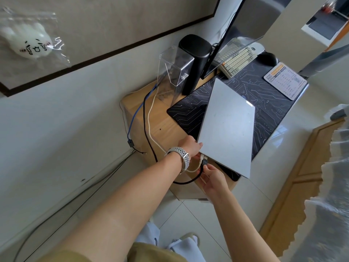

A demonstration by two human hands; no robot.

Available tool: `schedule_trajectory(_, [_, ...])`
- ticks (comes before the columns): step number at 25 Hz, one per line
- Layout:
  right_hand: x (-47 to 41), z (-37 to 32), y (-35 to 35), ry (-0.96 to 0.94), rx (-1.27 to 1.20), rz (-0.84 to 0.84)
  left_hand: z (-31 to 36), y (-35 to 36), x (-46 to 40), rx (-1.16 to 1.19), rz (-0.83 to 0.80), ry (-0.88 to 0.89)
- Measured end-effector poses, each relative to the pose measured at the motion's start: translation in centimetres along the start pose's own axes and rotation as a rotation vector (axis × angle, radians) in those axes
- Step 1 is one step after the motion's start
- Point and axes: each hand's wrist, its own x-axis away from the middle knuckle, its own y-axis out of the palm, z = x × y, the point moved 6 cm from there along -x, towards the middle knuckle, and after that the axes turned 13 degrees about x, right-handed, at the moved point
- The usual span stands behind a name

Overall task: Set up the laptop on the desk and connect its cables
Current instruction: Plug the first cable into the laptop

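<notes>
A wooden tabletop (164,118) stands against a pale wall, and a dark desk mat (268,103) printed with circuit lines covers most of it. On the mat lies the closed silver laptop (228,129), set at a slant so that its near corner juts past the mat and the tabletop's front edge. Behind it stands a black monitor (226,33) seen nearly edge on, with a tall black speaker (194,59) and a clear plastic box (173,67) to its left, and a light-coloured keyboard (238,59), a black mouse (268,58) and a printed card (285,80) further back on the mat. The left hand (190,144), with a white watch (179,156) on its wrist, rests on the laptop's near left corner, thumb on the lid edge and the other fingers curled under, gripping it. The right hand (211,178) is just below the laptop's left edge, its fingers curled round the black cable (149,137) near its plug (204,163), which sits right at the laptop's side; whether it is fully seated cannot be told. Beside that plug a white cable (151,127) already meets the same edge. Both cables trail back across the tabletop toward the wall, where a blue cable (133,120) hangs down over the tabletop's left side.
</notes>
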Motion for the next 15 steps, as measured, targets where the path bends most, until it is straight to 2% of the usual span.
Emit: schedule_trajectory(15, [0.62,-0.39,-0.17,0.027,-0.019,0.032,-0.17,-0.04,-0.3,-0.019,-0.002,0.013])
